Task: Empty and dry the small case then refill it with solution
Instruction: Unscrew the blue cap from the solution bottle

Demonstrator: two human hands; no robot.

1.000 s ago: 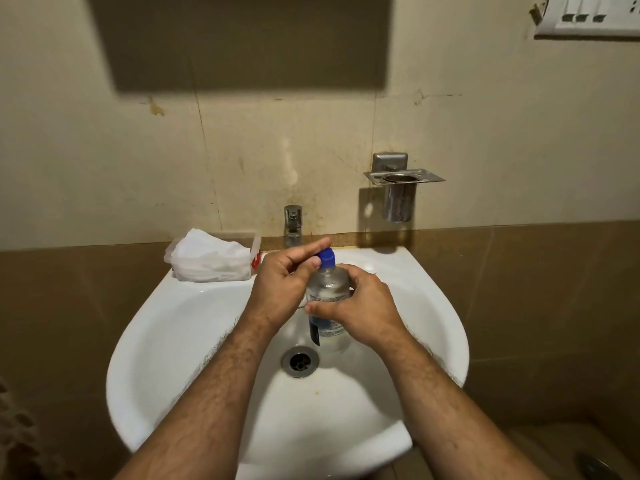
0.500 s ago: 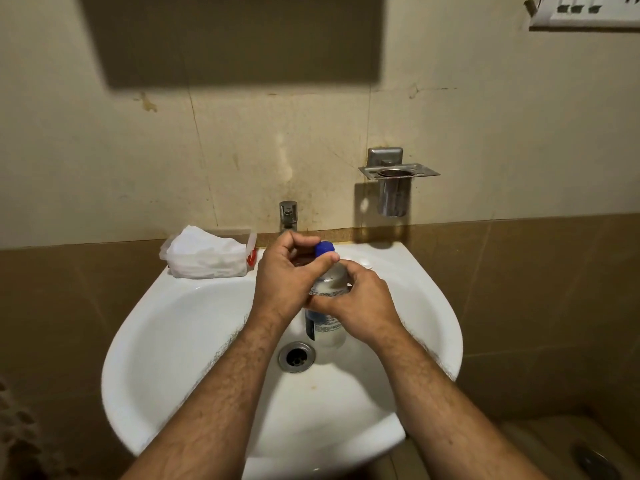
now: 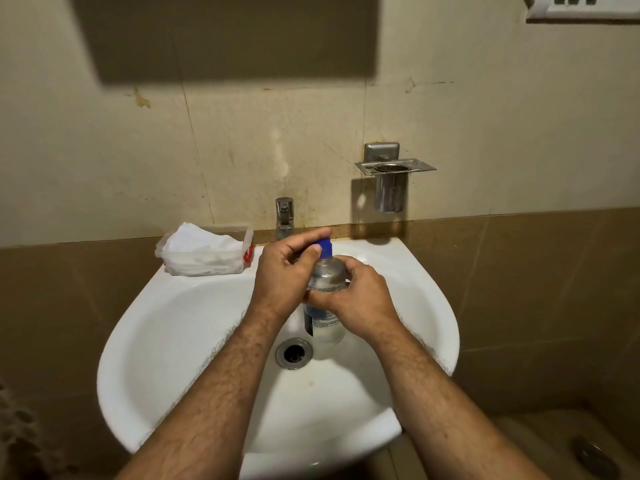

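Note:
A clear solution bottle (image 3: 325, 275) with a blue cap (image 3: 325, 244) and a dark label stands upright over the white sink (image 3: 180, 327). My right hand (image 3: 360, 299) is wrapped around the bottle's middle. My left hand (image 3: 287, 271) pinches the blue cap between thumb and fingers. The small case is not visible; it may be hidden behind my hands.
A clear plastic tub of white tissues (image 3: 204, 252) sits on the sink's back left ledge. A metal tap (image 3: 284, 218) stands behind my hands, the drain (image 3: 294, 353) lies below them, and a steel cup holder (image 3: 393, 181) hangs on the wall at right.
My left hand's fingers have shifted around the blue cap, from a closed grip over it to a thumb-and-finger pinch. The bottle stays in my right hand at the same place.

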